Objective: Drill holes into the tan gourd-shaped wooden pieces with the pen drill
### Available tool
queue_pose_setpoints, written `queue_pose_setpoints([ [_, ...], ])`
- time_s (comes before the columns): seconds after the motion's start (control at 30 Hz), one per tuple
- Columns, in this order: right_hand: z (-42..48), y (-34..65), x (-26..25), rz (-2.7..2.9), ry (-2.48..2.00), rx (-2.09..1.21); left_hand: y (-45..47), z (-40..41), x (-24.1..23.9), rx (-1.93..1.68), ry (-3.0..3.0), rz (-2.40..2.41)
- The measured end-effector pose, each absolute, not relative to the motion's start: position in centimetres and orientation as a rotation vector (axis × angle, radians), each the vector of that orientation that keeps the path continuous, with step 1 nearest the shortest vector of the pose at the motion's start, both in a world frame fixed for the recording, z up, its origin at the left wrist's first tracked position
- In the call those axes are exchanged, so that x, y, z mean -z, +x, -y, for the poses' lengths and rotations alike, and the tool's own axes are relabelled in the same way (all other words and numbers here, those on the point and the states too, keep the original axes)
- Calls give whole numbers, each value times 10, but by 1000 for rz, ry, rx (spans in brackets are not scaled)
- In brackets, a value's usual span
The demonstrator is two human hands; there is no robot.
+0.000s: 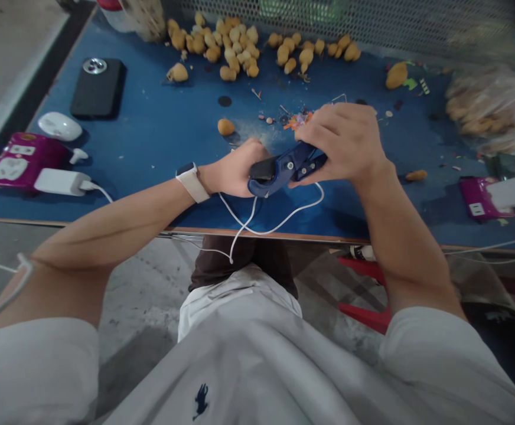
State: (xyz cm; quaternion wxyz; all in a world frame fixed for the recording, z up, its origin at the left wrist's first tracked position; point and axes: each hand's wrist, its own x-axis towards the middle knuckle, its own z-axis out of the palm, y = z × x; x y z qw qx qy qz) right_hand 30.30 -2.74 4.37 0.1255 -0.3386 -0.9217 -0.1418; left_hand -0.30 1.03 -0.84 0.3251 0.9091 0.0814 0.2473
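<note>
My right hand [344, 139] is wrapped around the handles of a dark blue hand cutter [286, 164], which looks like a pipe cutter with a curved jaw and screws in its body. The jaw end points left and meets my left hand [246, 168]. That hand is closed, and what its fingers grip is hidden. A black part [263, 169] shows beside the jaw. Just beyond my hands lie a small tan gourd [226, 127] and a scatter of orange and purple bits [298, 121] with pale dust around it.
Small tan gourds [235, 47] line the back of the blue table [160, 136] by a mesh panel [372, 26]. At left are a phone [97, 88], a white case [59, 126] and a purple socket block [29, 159]. A white cable [279, 227] loops below my hands. Rightward lies a plastic bag [494, 109].
</note>
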Motion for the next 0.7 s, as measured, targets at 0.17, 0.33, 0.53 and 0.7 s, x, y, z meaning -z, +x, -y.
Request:
queue_pose_setpoints([
  [0.17,38,297,-58,2727,-1033,520,-6,-2,2,-547,2281,-201],
  [0.33,32,301,-53,2669,-877,591,-15,2,2,-549,2269,-271],
  [0.53,34,299,-58,2732,-967,440,-22,-3,-2,-430,2365,-318],
  [0.7,36,299,-61,2781,-1027,383,-22,1,-9,-395,2412,-338],
])
